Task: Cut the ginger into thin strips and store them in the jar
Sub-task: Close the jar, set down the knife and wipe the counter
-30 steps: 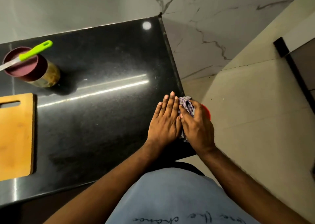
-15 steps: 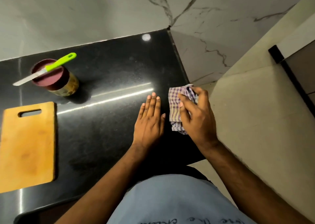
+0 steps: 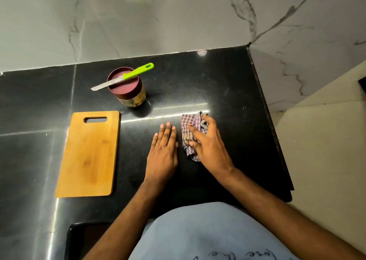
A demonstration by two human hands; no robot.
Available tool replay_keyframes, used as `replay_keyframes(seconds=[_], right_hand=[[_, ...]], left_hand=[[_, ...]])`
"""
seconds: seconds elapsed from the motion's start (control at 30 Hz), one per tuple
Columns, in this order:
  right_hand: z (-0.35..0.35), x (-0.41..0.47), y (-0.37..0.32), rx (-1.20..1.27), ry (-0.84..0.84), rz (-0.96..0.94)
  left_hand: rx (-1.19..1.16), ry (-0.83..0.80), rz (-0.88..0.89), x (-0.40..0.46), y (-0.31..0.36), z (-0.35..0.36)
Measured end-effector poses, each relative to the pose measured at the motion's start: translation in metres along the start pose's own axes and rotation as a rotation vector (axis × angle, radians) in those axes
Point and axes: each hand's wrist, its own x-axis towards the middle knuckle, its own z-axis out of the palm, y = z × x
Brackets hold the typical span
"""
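Black stone worktop [image 3: 227, 85] under marble wall; jar [image 3: 128, 90], upper centre, lidded, knife [image 3: 122, 78] lying across it.
Jar likely hard, smooth, light: take its sides. No loose ginger visible. Board [image 3: 89, 153] left. Right hand [image 3: 208, 145], grip loosely clutching checked cloth [image 3: 188, 125]; left hand [image 3: 162, 153] released, flat.

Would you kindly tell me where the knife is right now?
In the head view, the knife lies across the closed lid of the jar, towards the back of the counter, beyond the cutting board.
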Motion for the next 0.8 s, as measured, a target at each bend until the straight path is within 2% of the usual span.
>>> replay_keyframes(seconds=[0.13, 0.17, 0.23, 0.3, 0.47, 0.67, 0.8], right_hand=[[-0.002, 0.016, -0.028, 0.095, 0.034, -0.211], [0.000, 0.018, -0.036, 0.118, -0.012, -0.251], [0.009, 0.021, -0.046, 0.172, -0.156, -0.200], [0.018, 0.023, -0.048, 0.187, -0.270, -0.058], [0.019, 0.022, -0.029, 0.269, -0.286, 0.087], [-0.013, 0.009, 0.005, 0.159, -0.195, 0.144], [-0.038, -0.003, 0.038, 0.053, -0.114, 0.181]], left_hand=[[-0.249, 0.238, -0.085, 0.001, -0.013, -0.014], [-0.288, 0.278, -0.111, 0.001, -0.018, -0.016], [-0.354, 0.308, -0.189, 0.002, -0.028, -0.016], [-0.325, 0.269, -0.256, 0.005, -0.038, -0.013], [-0.077, 0.115, -0.199, 0.006, -0.039, -0.004], [0.004, 0.019, -0.091, 0.020, 0.000, 0.003], [-0.008, -0.045, 0.081, 0.032, 0.040, 0.019]])
